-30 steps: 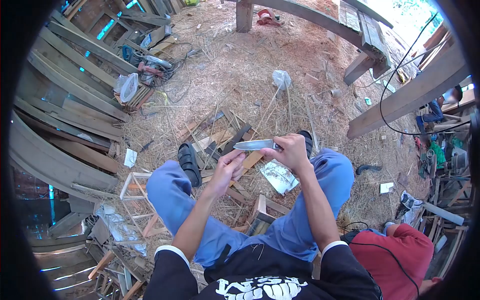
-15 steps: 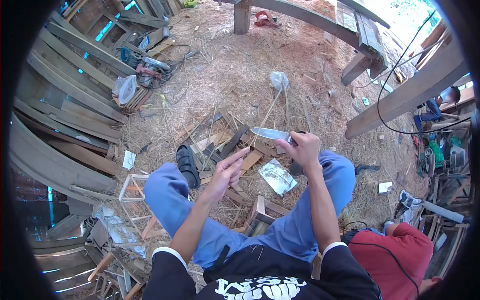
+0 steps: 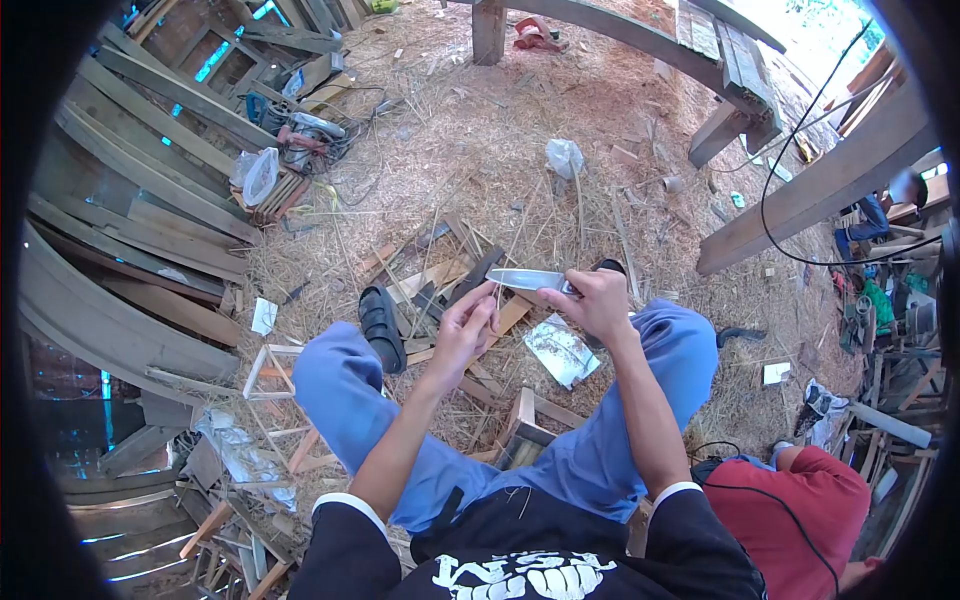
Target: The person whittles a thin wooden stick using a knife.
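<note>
My right hand is closed around the handle of a knife. Its broad, shiny blade points left, with the tip just above the fingers of my left hand. Those fingers are pinched on a thin, pale strip, which appears to run up and away behind the blade. The strip looks like split bamboo or cane, though its exact kind is unclear. Where blade and strip meet, I cannot tell whether they touch. Below the hands, between my knees, lies a white sheet with debris on it.
Wood offcuts and straw-like shavings cover the ground. A clear plastic bag lies ahead. Power tools and stacked boards are at left. A wooden beam slants at right; a person in a red shirt sits close by.
The knife has moved left and slightly down, bringing its tip nearer my left fingers. My left hand has shifted slightly right and up. The strip shows less plainly past the blade.
</note>
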{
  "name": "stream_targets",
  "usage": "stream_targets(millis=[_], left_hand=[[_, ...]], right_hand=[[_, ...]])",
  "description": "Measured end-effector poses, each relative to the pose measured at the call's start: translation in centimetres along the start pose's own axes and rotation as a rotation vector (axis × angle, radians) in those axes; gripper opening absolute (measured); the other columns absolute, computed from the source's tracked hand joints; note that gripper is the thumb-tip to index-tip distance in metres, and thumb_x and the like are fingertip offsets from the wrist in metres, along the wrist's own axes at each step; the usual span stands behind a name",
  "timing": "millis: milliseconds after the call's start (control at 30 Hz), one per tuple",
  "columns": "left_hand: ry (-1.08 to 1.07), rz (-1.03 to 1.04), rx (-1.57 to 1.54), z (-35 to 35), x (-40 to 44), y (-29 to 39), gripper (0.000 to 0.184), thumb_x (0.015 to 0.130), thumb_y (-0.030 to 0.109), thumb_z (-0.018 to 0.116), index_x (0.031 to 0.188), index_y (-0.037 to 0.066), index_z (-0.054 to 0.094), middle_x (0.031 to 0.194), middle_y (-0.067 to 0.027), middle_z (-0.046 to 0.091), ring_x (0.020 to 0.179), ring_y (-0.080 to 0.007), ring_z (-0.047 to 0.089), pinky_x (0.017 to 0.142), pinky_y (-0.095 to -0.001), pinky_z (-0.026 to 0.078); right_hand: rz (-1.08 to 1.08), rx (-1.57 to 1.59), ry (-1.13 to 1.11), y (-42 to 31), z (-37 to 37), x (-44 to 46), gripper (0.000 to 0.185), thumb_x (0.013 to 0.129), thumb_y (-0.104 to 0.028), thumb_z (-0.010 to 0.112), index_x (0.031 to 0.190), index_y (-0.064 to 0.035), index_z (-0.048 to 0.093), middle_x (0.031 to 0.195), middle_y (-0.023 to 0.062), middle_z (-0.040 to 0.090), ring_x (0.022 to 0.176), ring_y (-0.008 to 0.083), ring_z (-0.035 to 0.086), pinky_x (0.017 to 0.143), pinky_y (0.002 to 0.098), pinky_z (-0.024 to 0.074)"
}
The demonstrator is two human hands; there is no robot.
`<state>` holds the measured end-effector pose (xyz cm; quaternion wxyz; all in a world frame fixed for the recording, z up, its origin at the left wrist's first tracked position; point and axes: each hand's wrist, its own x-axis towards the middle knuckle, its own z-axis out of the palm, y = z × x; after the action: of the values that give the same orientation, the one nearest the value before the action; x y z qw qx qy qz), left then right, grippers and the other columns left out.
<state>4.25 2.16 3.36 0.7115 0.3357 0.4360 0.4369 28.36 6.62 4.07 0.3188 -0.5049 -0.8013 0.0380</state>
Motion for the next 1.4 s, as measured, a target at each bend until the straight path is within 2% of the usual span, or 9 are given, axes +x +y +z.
stream_targets(millis=[233,433,533,633,833,967,1100,1300,1400], left_hand=[[0.026,0.109,0.100,0.5,0.7,-0.6,0.026,0.105,0.018,0.055,0.125,0.007,0.067,0.071,0.0021,0.060,0.046,0.0013,0.032,0.041,-0.0189,0.023],[-0.018,0.034,0.165,1.0,0.4,-1.3,0.026,0.105,0.021,0.057,0.122,0.006,0.068,0.073,0.0018,0.062,0.047,0.0013,0.031,0.043,-0.0194,0.021],[-0.046,0.015,0.130,0.7,0.3,-1.4,0.023,0.104,0.024,0.059,0.113,0.006,0.070,0.073,0.0007,0.063,0.045,0.0006,0.033,0.041,-0.0209,0.023],[-0.056,-0.025,0.075,0.6,-0.2,-1.3,0.027,0.104,0.023,0.059,0.122,0.005,0.068,0.074,0.0003,0.063,0.045,0.0006,0.032,0.041,-0.0206,0.023],[-0.056,-0.061,0.134,-0.2,-1.3,-0.3,0.038,0.104,0.023,0.059,0.138,0.006,0.061,0.074,-0.0007,0.062,0.044,0.0008,0.031,0.041,-0.0193,0.022],[-0.048,-0.086,0.121,-0.6,-1.5,-0.1,0.037,0.104,0.023,0.059,0.136,0.006,0.062,0.074,-0.0004,0.062,0.045,0.0012,0.031,0.041,-0.0190,0.023],[-0.071,-0.093,0.162,-1.0,-2.1,-0.1,0.036,0.103,0.023,0.060,0.133,0.004,0.064,0.073,0.0004,0.061,0.045,0.0013,0.032,0.042,-0.0190,0.024],[-0.066,-0.108,0.098,-0.9,-2.3,0.3,0.038,0.102,0.018,0.055,0.137,0.004,0.061,0.075,-0.0002,0.062,0.046,0.0006,0.031,0.043,-0.0192,0.024],[-0.057,-0.095,0.066,-0.9,-1.8,0.1,0.040,0.102,0.017,0.052,0.140,0.004,0.057,0.077,-0.0022,0.063,0.046,0.0000,0.029,0.042,-0.0194,0.024]], right_hand=[[-0.058,0.086,-0.078,-0.6,1.6,-0.5,0.054,0.078,-0.057,0.078,0.058,-0.0108,0.059,0.049,0.0072,0.056,0.047,0.0258,0.061,0.048,0.0384,0.0462],[-0.080,0.009,-0.029,-0.2,1.0,-0.5,0.053,0.075,-0.056,0.080,0.058,-0.0109,0.058,0.049,0.0062,0.055,0.047,0.0242,0.060,0.050,0.0365,0.0441],[-0.097,-0.012,-0.018,-0.1,0.7,-0.6,0.054,0.076,-0.056,0.079,0.057,-0.0109,0.056,0.049,0.0052,0.054,0.046,0.0232,0.058,0.051,0.0359,0.0436],[-0.112,-0.020,-0.001,0.0,0.3,-0.4,0.056,0.077,-0.056,0.079,0.056,-0.0104,0.054,0.048,0.0050,0.052,0.045,0.0236,0.056,0.052,0.0362,0.0428],[0.100,-0.195,0.103,2.9,-1.2,0.0,0.059,0.081,-0.059,0.075,0.056,-0.0088,0.056,0.048,0.0083,0.054,0.043,0.0257,0.056,0.047,0.0371,0.0417],[0.160,-0.182,0.125,2.9,-1.3,0.0,0.059,0.083,-0.059,0.074,0.058,-0.0079,0.057,0.049,0.0101,0.054,0.043,0.0273,0.055,0.047,0.0385,0.0417],[0.365,-0.147,0.156,3.3,-1.3,0.0,0.059,0.085,-0.059,0.072,0.060,-0.0073,0.058,0.048,0.0104,0.052,0.044,0.0285,0.055,0.046,0.0390,0.0409],[0.328,-0.189,0.158,2.6,-1.0,-0.4,0.060,0.087,-0.059,0.070,0.062,-0.0059,0.059,0.049,0.0106,0.052,0.044,0.0288,0.055,0.046,0.0399,0.0399],[0.423,-0.145,0.118,2.3,-1.1,-0.1,0.062,0.088,-0.060,0.068,0.062,-0.0053,0.059,0.049,0.0106,0.053,0.044,0.0293,0.055,0.047,0.0409,0.0396]])
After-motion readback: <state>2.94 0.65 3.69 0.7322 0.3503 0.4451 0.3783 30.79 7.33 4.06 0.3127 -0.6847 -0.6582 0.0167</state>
